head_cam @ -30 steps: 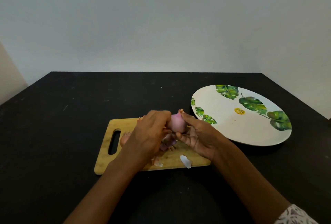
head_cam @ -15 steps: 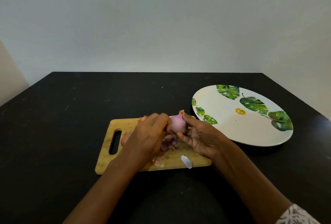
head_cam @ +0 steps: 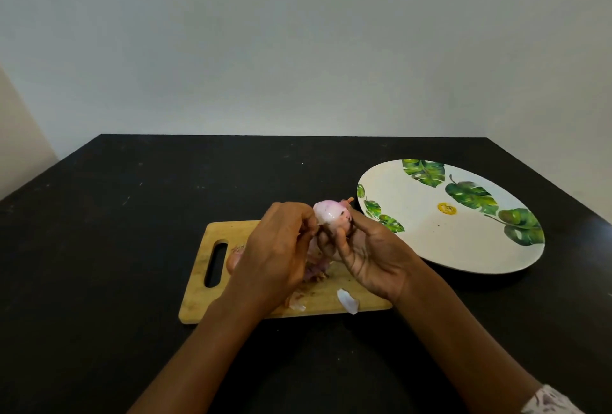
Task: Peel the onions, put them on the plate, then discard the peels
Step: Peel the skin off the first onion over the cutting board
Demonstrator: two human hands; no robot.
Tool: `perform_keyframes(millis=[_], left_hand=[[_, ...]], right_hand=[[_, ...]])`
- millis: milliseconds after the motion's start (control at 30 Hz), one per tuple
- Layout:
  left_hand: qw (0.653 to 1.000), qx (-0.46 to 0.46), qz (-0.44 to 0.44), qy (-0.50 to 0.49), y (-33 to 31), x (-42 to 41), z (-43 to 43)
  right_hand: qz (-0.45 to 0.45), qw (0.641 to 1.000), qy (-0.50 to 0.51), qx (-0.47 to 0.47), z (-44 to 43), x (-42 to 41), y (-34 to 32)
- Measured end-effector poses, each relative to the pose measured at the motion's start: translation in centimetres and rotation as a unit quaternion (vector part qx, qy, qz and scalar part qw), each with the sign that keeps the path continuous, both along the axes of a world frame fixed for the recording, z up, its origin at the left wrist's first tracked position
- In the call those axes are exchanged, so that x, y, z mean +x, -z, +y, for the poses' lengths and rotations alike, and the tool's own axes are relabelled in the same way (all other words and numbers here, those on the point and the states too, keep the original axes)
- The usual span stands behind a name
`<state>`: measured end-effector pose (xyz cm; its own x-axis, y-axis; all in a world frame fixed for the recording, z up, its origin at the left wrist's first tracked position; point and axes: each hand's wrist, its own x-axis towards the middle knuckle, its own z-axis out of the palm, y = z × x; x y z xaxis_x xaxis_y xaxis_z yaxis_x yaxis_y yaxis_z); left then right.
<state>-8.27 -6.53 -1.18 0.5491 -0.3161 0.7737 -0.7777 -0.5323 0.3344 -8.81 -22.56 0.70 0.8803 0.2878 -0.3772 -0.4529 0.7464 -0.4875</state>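
Forearms reach in from the near edge, a patterned sleeve (head_cam: 549,400) showing at the right wrist. Just beyond them a wooden cutting board (head_cam: 198,294) lies on the black table (head_cam: 132,214), its handle slot to the left. A white peel scrap (head_cam: 347,301) rests on the board's near edge, with a smaller scrap (head_cam: 296,304) beside the left wrist and a heap of pinkish peels (head_cam: 314,272) under the hands.

Above the board, the right hand (head_cam: 371,254) grips the onion (head_cam: 329,213), fingers curled up around its underside and right flank. The onion is raised clear of the board, its glossy pale-pink flesh bared on top. The left hand (head_cam: 278,248) is curled, its fingertips pinching at the onion's left edge. A second onion (head_cam: 233,259) peeks out from behind the left hand, on the board.

Farther right, the leaf-printed plate (head_cam: 447,241) sits on the table, holding no onions.
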Motion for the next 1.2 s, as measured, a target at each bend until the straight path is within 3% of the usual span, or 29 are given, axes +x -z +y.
perform_keyframes(millis=[100,233,367,467,667,867,1200], left_hand=[[0.997,-0.047,-0.005,-0.063,0.0,0.5,0.5],[0.990,-0.044,0.026,-0.130,0.2,1.2,1.3],[0.993,0.010,0.038,-0.113,0.6,1.2,1.1],[0.994,-0.018,0.041,-0.097,0.5,1.0,1.0],[1.000,-0.014,0.013,-0.003,0.1,0.5,0.1],[0.998,0.050,-0.034,0.014,0.8,0.4,-0.4],[0.993,0.106,0.052,0.019,0.1,-0.2,-0.5]], right_hand=[[-0.021,0.999,0.002,0.035,-0.8,0.0,-0.4],[-0.056,0.998,0.037,-0.018,-1.1,0.0,-0.4],[-0.049,0.996,0.059,-0.048,-0.6,-0.2,-0.2],[-0.042,0.993,0.064,-0.087,-0.5,-0.4,-0.2],[-0.040,0.985,0.054,-0.159,0.1,-0.4,-0.1],[-0.067,0.970,0.043,-0.229,0.5,-0.7,-0.1],[-0.094,0.946,0.035,-0.308,0.9,-0.8,0.0]])
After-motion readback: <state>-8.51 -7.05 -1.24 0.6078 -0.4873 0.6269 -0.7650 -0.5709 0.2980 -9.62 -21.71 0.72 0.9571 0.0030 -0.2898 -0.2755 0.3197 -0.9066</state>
